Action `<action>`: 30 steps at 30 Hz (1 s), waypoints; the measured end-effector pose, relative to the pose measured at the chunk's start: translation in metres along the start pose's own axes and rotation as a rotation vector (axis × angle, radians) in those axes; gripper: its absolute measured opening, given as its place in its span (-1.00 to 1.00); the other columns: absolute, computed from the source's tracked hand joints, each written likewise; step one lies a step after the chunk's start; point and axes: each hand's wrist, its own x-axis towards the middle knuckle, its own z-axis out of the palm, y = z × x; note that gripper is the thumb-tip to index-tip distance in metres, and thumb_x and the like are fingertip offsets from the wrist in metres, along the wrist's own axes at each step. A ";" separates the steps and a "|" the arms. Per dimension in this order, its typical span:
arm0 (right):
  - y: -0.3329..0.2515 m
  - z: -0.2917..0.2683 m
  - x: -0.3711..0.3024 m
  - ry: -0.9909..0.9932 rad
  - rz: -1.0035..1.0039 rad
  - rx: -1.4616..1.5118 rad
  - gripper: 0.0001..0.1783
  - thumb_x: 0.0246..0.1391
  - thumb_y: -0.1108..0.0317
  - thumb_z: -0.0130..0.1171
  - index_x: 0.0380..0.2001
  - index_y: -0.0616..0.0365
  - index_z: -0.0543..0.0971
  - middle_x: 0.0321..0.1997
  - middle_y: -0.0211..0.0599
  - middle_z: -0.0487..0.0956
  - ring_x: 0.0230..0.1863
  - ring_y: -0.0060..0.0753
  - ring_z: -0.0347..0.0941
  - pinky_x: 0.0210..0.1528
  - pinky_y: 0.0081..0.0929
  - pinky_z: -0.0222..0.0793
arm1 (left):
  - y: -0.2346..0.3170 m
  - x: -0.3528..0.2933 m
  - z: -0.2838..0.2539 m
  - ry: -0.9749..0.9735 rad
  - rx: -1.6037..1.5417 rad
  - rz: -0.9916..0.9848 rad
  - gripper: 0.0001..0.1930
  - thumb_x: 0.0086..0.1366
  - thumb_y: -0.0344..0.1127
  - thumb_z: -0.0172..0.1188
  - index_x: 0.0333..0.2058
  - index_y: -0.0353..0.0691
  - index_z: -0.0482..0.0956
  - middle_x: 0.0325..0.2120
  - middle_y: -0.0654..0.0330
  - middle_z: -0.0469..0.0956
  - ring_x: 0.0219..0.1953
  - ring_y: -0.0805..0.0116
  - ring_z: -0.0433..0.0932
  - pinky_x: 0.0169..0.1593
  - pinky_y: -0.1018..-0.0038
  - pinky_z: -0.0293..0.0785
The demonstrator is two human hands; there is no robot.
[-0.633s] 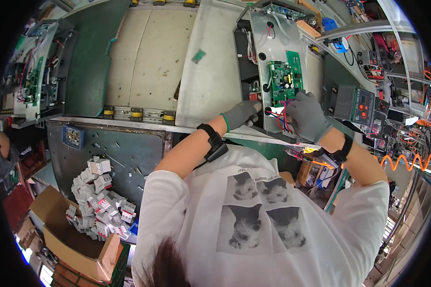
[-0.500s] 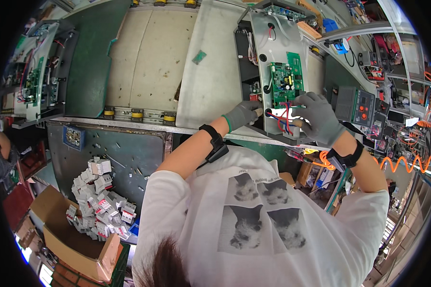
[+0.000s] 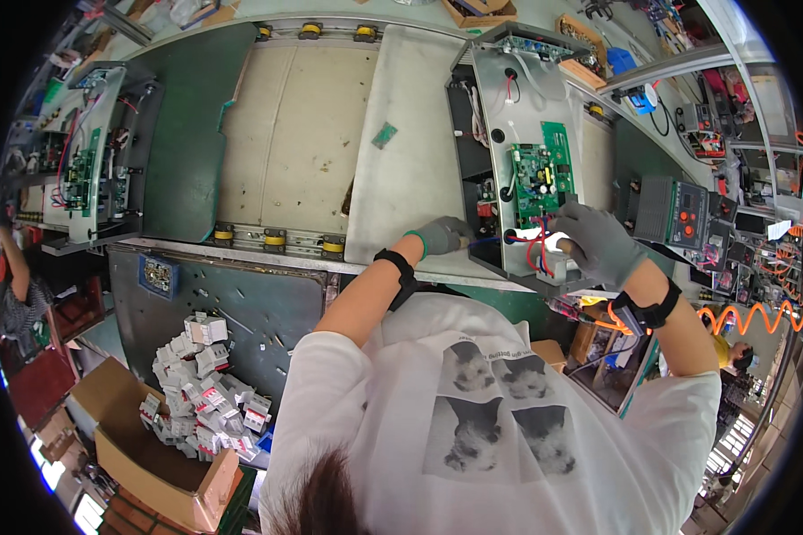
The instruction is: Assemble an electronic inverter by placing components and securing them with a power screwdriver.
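My left hand (image 3: 443,235), in a grey glove, is closed at the left side of an open metal chassis (image 3: 526,94). A blue wire (image 3: 484,240) runs from its fingertips to the chassis. My right hand (image 3: 600,241), also gloved, curls its fingers beside the red wires (image 3: 537,247) below the green circuit board (image 3: 535,169); what they pinch is hidden. The red wires reach down to a small pale grey block (image 3: 551,273) at the chassis's near end. A white patch (image 3: 555,242) shows by my right fingertips.
Left lie a heap of grey-white breakers (image 3: 207,392), an open cardboard box (image 3: 147,464) and a small blue parts tray (image 3: 158,275). A grey device with orange knobs (image 3: 674,212) stands right of my right hand. Another chassis (image 3: 85,169) is far left.
The whole view has shifted slightly. My left hand has drawn a little away from the chassis, and a blue wire now stretches to it. My right hand stays by the red wires.
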 end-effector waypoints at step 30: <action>-0.050 0.043 -0.018 0.591 0.250 0.232 -0.82 -0.08 0.38 -0.03 -0.46 0.23 0.52 -0.44 -0.12 0.53 -0.41 -0.03 0.42 -0.34 -0.24 0.34 | 0.048 0.019 0.010 0.100 -0.270 -0.371 -0.50 0.18 -0.04 0.11 0.02 -0.19 0.41 -0.16 0.08 0.55 -0.05 0.18 0.50 -0.02 0.42 0.38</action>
